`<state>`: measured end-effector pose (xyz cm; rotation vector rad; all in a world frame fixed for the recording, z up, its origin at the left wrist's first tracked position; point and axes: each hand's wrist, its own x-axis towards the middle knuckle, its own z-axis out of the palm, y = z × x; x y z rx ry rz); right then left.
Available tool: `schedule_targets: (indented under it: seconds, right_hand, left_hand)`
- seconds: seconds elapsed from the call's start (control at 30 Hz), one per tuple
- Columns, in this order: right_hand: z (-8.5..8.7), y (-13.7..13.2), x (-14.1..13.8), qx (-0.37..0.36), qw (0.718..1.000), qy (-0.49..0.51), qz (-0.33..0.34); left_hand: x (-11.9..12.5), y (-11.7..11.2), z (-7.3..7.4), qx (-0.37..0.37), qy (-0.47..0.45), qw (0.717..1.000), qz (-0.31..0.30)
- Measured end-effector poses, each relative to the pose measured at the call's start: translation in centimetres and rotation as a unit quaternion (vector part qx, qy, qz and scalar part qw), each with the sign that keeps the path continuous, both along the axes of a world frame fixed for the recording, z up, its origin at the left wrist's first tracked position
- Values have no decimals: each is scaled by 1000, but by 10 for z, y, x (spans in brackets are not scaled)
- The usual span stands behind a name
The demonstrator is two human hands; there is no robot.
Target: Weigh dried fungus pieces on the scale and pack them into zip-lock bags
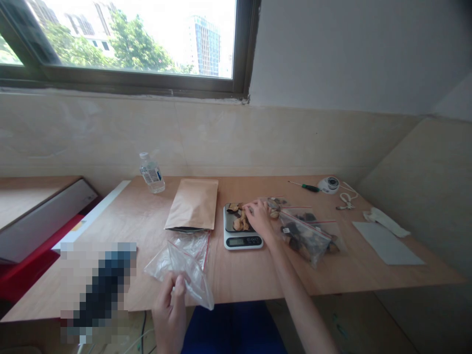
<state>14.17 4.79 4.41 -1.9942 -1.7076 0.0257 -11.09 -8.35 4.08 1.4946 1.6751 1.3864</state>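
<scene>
A small digital kitchen scale [241,239] sits mid-table with several brown dried pieces [239,222] on its dark platform. My right hand [260,217] rests over the platform's right side, fingers curled down onto the pieces; what they pinch is hidden. To its right lies a clear zip bag [308,236] full of dark and brown dried pieces, mouth toward the scale. My left hand [170,309] is at the table's near edge, closed on an empty clear zip bag [182,264].
A brown kraft pouch [192,204] lies behind the empty bag, a water bottle [151,173] beyond it. A green-handled screwdriver [304,186], a round white device [328,184] with cable and a grey sheet [385,242] lie right. A blurred object lies near left.
</scene>
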Motion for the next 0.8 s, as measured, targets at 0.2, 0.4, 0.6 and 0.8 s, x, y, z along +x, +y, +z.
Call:
schedule_targets:
  seconds: [0.2, 0.4, 0.6, 0.8]
  right_hand:
    - [0, -3, -3, -31, 998, -7, 46]
    - [9, -7, -14, -58, 995, -49, 64]
    - [7, -3, -15, -3, 998, -40, 49]
    - [13, 6, -21, -35, 993, -105, 39]
  left_hand:
    - [-2, 1, -3, -5, -3, 1000, -3]
    - [-2, 1, -2, -8, 0, 1000, 3]
    - [-2, 1, -1, -9, 5, 1000, 8]
    - [-5, 6, 2, -39, 41, 998, 22]
